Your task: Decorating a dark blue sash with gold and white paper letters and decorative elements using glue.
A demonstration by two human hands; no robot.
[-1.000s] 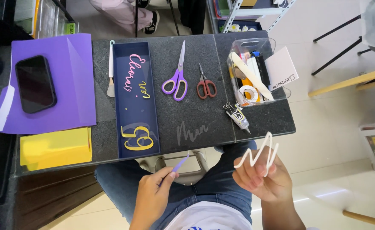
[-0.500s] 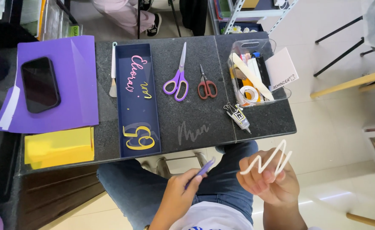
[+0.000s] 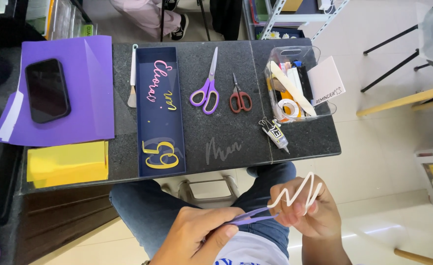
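While the person sat bent over their lap, the head camera showed both hands below the front edge of the dark tabletop (image 3: 226, 64). The right hand (image 3: 305, 213) had its fingers clamped on a white cut-out script word (image 3: 297, 192), held up in the air above the jeans, just clear of the tabletop edge. The left hand (image 3: 196, 238) had its fingers closed around a pair of slim purple tweezers (image 3: 253, 216), whose tips met the lower left end of the white word.

Up on the tabletop lay a navy tray (image 3: 160, 110) with pink and yellow cut-out lettering in it, purple-handled scissors (image 3: 205, 88), smaller red-handled scissors (image 3: 239, 98), a glue tube (image 3: 278, 135), a clear box of tools (image 3: 295, 83), a phone (image 3: 47, 91) on a purple folder (image 3: 86, 91), and yellow paper (image 3: 66, 164).

To my eye, the delicate part was the thin strokes of that word: it would go best to nip only the very end with the tweezers, keep the right-hand grip light so nothing creased, and steady both wrists against the lap.
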